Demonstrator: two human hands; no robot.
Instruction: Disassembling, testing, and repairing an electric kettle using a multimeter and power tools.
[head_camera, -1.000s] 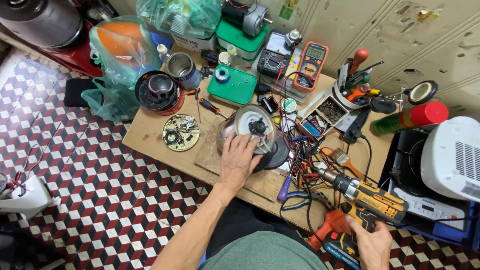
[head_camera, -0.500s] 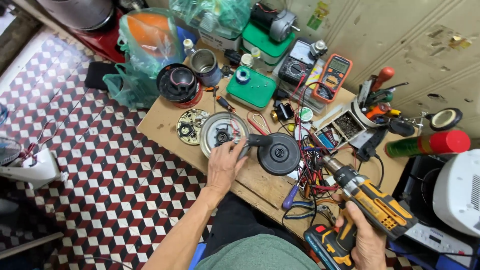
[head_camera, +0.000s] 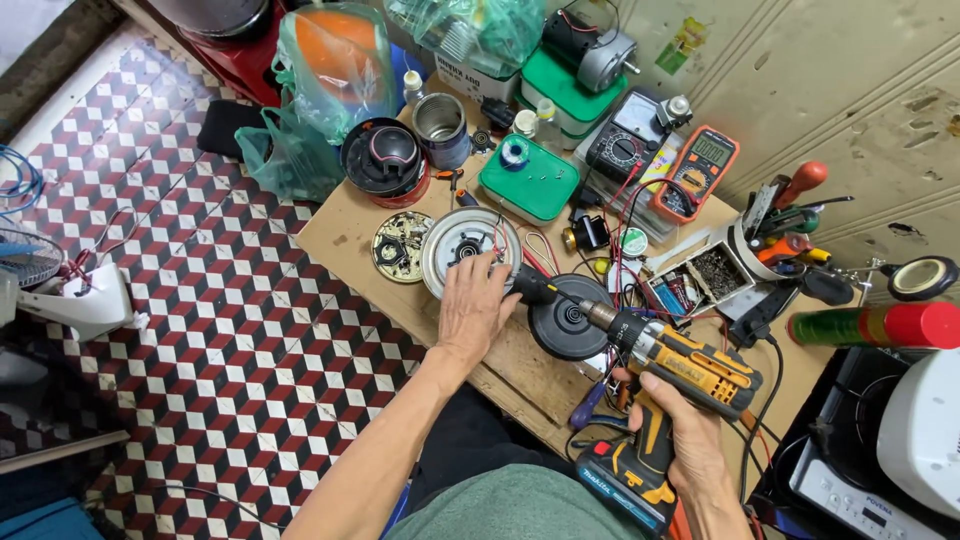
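My left hand (head_camera: 476, 305) rests palm-down on a round silver metal plate (head_camera: 452, 243) with wires at its centre, lying on the wooden board. My right hand (head_camera: 686, 440) grips the handle of a yellow and black cordless drill (head_camera: 682, 365). The drill's bit points left toward my left hand's fingers and the plate. A black round disc part (head_camera: 566, 322) lies on the board right under the drill's chuck. A small round brass-coloured part with mechanism inside (head_camera: 401, 246) lies left of the plate.
The wooden board (head_camera: 360, 215) sits low over a checkered tile floor. At the back are a black pot (head_camera: 385, 160), metal cup (head_camera: 438, 128), green box (head_camera: 528, 180), two multimeters (head_camera: 695, 165), a tool holder (head_camera: 775, 225), a spray can (head_camera: 880, 325). Loose wires lie around.
The silver plate has been lifted off the black disc and laid to its left under my left hand. My right hand has raised the drill and brought its bit toward the plate.
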